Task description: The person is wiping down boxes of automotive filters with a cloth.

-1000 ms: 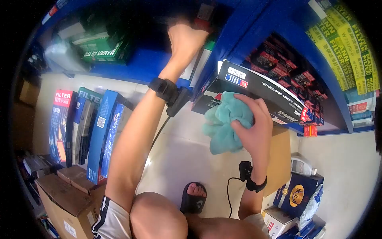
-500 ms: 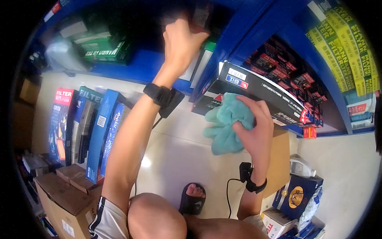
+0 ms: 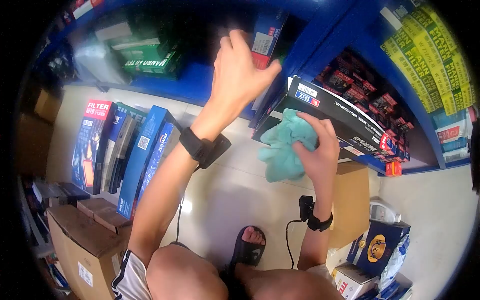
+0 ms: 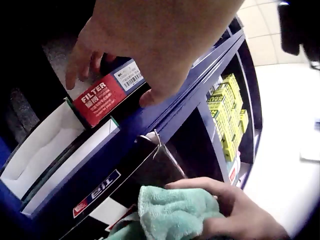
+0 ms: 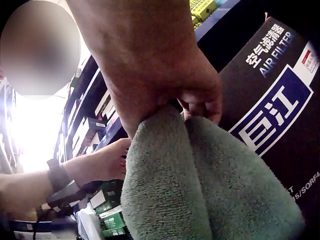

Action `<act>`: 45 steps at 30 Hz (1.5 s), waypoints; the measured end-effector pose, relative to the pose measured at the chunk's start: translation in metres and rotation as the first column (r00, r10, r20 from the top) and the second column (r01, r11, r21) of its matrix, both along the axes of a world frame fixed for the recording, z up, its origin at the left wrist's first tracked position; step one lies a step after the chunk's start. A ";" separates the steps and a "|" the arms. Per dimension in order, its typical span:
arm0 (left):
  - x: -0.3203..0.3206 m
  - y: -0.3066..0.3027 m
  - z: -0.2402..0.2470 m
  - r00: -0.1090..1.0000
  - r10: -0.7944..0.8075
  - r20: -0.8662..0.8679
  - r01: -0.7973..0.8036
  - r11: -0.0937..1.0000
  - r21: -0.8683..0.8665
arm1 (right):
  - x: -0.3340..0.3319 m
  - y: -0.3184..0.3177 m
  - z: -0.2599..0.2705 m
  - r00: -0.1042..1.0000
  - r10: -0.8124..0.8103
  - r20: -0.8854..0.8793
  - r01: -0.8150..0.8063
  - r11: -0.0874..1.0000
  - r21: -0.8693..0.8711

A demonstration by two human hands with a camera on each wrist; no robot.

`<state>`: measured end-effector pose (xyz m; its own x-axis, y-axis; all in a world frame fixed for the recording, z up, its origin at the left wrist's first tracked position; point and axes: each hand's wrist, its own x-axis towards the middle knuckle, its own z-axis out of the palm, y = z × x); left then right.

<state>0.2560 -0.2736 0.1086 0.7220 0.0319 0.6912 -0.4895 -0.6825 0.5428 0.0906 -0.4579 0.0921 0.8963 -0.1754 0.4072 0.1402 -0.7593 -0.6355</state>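
My left hand (image 3: 241,82) is spread beside a red and blue filter box (image 3: 264,44) on the lower shelf. In the left wrist view, the left hand (image 4: 155,45) lies over that box (image 4: 102,98), fingers beyond its far side, thumb near its near edge; contact is unclear. A crumpled teal cloth (image 3: 287,150) is gripped by my right hand (image 3: 321,150) against the front of a large black air filter box (image 3: 345,122). The right wrist view shows the cloth (image 5: 170,180) hanging from the right hand (image 5: 155,75), before the black box (image 5: 250,85).
Upright filter boxes (image 3: 145,150) stand on the floor at left, behind a cardboard box (image 3: 85,240). Green boxes (image 3: 150,62) lie in the blue shelf. Yellow boxes (image 3: 425,60) fill the upper right. A white bottle (image 3: 384,212) stands at lower right.
My left hand has come back toward me and its thumb has spread; more of the red and blue box shows. The view has shifted slightly. The right hand still grips the cloth.
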 end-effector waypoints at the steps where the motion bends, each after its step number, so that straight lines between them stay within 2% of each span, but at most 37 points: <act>1: 0.003 -0.001 0.002 1.000 -0.002 0.018 0.002 1.000 -0.016 | -0.001 0.000 0.000 1.000 0.001 -0.003 -0.001 1.000 0.012; 5: 0.017 -0.005 0.004 1.000 0.005 0.019 -0.004 1.000 -0.020 | -0.004 -0.001 0.000 1.000 -0.007 -0.013 0.007 1.000 -0.002; 8: 0.021 -0.010 0.001 0.996 -0.086 0.029 0.087 0.996 -0.033 | -0.005 -0.005 -0.005 0.998 0.005 0.062 -0.004 1.000 -0.016; 15: 0.018 -0.008 0.002 0.990 -0.134 0.036 0.136 0.988 -0.078 | 0.000 -0.012 -0.008 0.992 -0.020 0.126 0.022 1.000 -0.018; 17: 0.017 -0.005 0.009 0.988 -0.144 -0.047 0.142 0.989 -0.047 | 0.003 -0.013 -0.009 0.989 -0.006 0.147 0.009 1.000 -0.018; 20: 0.023 -0.005 0.005 0.988 -0.152 -0.038 0.149 0.986 -0.079 | 0.001 -0.012 -0.008 0.988 -0.003 0.157 0.002 1.000 0.005; 22: 0.029 0.003 0.005 0.990 -0.136 -0.024 0.134 0.989 -0.061 | -0.001 -0.012 -0.007 0.996 -0.026 0.087 0.022 0.999 0.039; 24: 0.032 0.015 0.006 0.993 -0.100 0.065 0.101 0.995 -0.011 | -0.001 -0.013 -0.008 0.995 -0.016 0.103 0.012 0.999 0.040; 25: 0.033 0.019 0.007 0.995 -0.095 0.039 0.095 0.995 0.000 | -0.001 -0.014 -0.009 0.994 -0.010 0.111 0.006 0.999 0.041; 28: 0.035 0.021 0.009 0.995 -0.095 0.037 0.095 0.996 -0.001 | 0.000 -0.019 -0.013 0.991 0.014 0.130 -0.019 0.999 0.041; 29: 0.041 0.024 0.005 0.989 -0.095 0.113 0.102 0.993 -0.054 | 0.001 -0.019 -0.012 0.991 0.014 0.131 -0.019 0.999 0.040; 32: 0.060 0.045 -0.007 0.999 -0.044 0.008 0.044 0.989 -0.140 | 0.001 -0.017 -0.012 0.996 0.000 0.088 -0.006 0.998 0.061; 33: 0.059 0.053 -0.002 0.993 -0.065 -0.101 0.045 0.980 -0.196 | 0.002 -0.017 -0.013 0.995 0.003 0.101 -0.008 0.998 0.055; 34: 0.063 0.056 -0.006 0.997 -0.036 -0.064 0.023 0.982 -0.189 | 0.003 -0.017 -0.014 0.993 0.005 0.115 -0.011 0.999 0.048; 40: 0.070 0.068 -0.009 0.991 -0.089 -0.099 0.068 0.978 -0.197 | 0.008 -0.011 -0.020 0.995 0.001 0.097 -0.006 0.998 0.056; 42: 0.078 0.075 -0.015 0.998 -0.055 -0.035 0.048 0.983 -0.179 | 0.009 -0.011 -0.021 0.995 0.001 0.099 -0.006 0.999 0.052; 43: 0.083 0.077 -0.016 0.994 -0.052 -0.100 0.033 0.983 -0.179 | 0.008 -0.012 -0.022 0.995 -0.003 0.102 -0.002 0.999 0.044; 45: 0.088 0.077 -0.020 0.993 -0.073 -0.094 0.052 0.976 -0.211 | 0.007 -0.012 -0.021 0.997 -0.010 0.080 0.007 0.999 0.040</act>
